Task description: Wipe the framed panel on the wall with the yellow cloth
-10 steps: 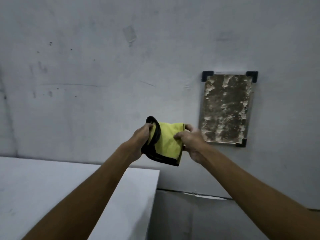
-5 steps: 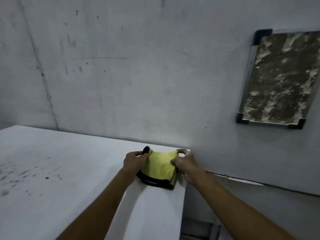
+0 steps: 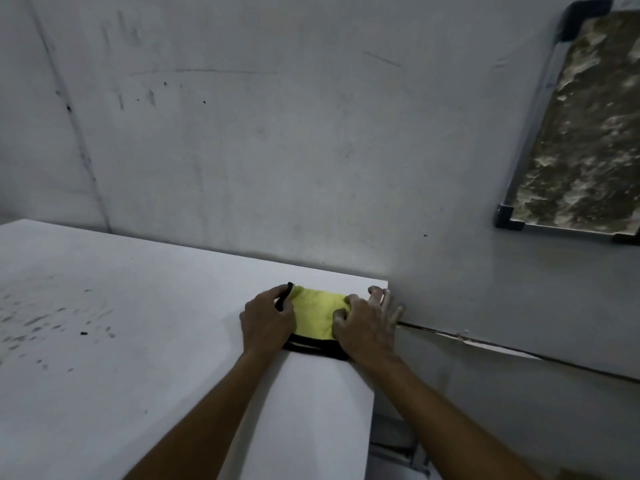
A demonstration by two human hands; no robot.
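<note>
Hands: I see my left hand [image 3: 266, 322] and right hand [image 3: 367, 325] pressing the yellow cloth [image 3: 320, 317] onto the desk [image 3: 156, 306].
Panel: the framed panel [image 3: 585, 133] hangs up-right of my right hand, the nearer one; long axis upright.

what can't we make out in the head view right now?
- Framed panel: right side and top cut off by the head view's edge.
- Yellow cloth: both ends covered by the left hand and right hand.
- Each hand's grip: palm sides face away, so unclear.

Scuffed grey wall [image 3: 277, 150], white table [image 3: 121, 341]
</note>
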